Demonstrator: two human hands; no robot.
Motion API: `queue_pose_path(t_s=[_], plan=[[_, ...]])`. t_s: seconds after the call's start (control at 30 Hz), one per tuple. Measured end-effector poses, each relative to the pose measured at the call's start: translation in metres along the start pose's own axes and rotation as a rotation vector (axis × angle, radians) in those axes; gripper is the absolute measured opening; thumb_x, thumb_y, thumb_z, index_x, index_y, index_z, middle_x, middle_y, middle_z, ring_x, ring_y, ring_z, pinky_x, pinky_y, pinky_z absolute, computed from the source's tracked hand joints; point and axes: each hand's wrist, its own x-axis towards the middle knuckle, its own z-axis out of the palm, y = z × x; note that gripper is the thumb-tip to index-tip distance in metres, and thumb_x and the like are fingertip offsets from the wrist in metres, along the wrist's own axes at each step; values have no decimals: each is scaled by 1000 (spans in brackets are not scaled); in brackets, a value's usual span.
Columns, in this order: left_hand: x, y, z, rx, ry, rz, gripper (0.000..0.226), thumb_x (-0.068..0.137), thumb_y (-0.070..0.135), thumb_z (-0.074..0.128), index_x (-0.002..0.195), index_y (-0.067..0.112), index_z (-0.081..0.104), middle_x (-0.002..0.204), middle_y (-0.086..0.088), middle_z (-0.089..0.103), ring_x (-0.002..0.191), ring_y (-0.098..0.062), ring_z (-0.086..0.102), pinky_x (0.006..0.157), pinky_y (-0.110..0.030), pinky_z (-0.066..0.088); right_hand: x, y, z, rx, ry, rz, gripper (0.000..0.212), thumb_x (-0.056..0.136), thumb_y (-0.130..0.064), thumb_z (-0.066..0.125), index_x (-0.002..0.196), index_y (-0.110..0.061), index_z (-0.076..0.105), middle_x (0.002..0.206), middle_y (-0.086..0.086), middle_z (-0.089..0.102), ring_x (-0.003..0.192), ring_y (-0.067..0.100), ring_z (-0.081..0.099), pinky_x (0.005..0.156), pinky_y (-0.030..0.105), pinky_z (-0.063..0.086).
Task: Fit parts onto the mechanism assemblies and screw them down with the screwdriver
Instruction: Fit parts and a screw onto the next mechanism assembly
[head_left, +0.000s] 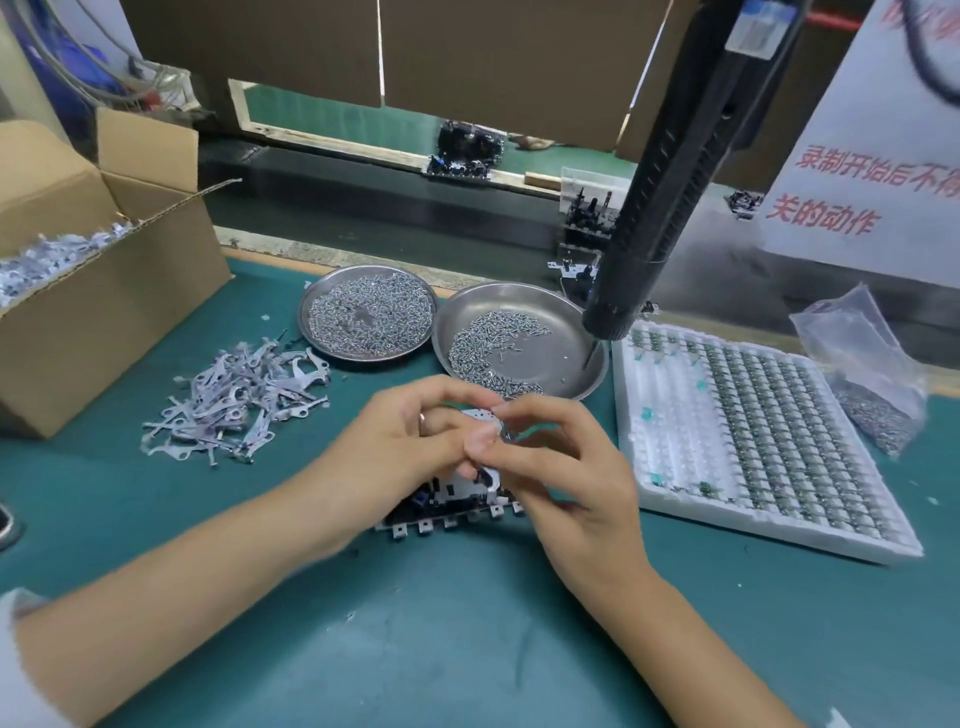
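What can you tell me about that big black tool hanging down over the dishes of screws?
It is the electric screwdriver, a long, ribbed, black body that looks plastic, with a label near its top. It hangs tilted, its upper end leaning right and running out of the picture. A thin metal bit sticks out below, its tip over the right edge of the right steel dish of screws; whether it touches the dish is unclear. Neither hand holds it.

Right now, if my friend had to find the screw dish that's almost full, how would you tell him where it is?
Start at the big open cardboard box on the left of the green table. Just to its right, at the back, sit two round metal dishes side by side. He wants the left dish: screws cover almost its whole bottom, while the right dish has only a curved heap and lots of bare metal.
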Motion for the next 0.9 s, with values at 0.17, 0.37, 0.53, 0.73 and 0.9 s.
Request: queue_pose_path(t_s=[0.17, 0.37, 0.53, 0.73, 0.9], plan=[[-7, -5, -14, 708, 211, 503, 12, 96, 26, 55, 103, 23, 64, 83, 11, 67, 73, 0, 61, 70, -12, 45, 1, 6, -3, -148, 22, -43, 26, 81, 16, 57, 98, 2, 72, 97, 11, 66, 88, 25, 63, 79, 28, 50], [-16, -15, -24, 985, 120, 788, 23, 88, 26, 60, 106, 14, 67, 96, -1, 64, 85, -10, 56, 84, -26, 43, 0, 11, 0, -234, -129, 12, 26, 82, 10, 59, 104, 2, 71, 94, 9, 70, 81, 25, 64, 75, 27, 51], [-15, -18, -29, 916, 157, 684, 20, 83, 30, 64, 95, 17, 73, 91, 14, 65, 78, -9, 57, 74, -43, 46, 0, 12, 1, -153, -125, 146, 15, 84, -6, 65, 96, -6, 74, 85, 0, 71, 79, 16, 59, 75, 22, 48], [-15, -17, -28, 936, 156, 609, 19, 80, 31, 70, 90, 16, 76, 82, 12, 70, 74, -12, 59, 76, -42, 43, -1, 13, 2, -166, -167, 197, 14, 87, -10, 63, 97, -10, 73, 81, -4, 67, 82, 13, 52, 78, 19, 43], [-18, -18, -23, 814, 229, 422, 13, 68, 33, 72, 80, 38, 70, 68, 33, 61, 81, 10, 53, 83, -20, 35, -4, 12, 3, -182, -178, 127, 17, 87, -5, 63, 102, -7, 72, 96, -1, 68, 89, 16, 59, 84, 26, 45]])
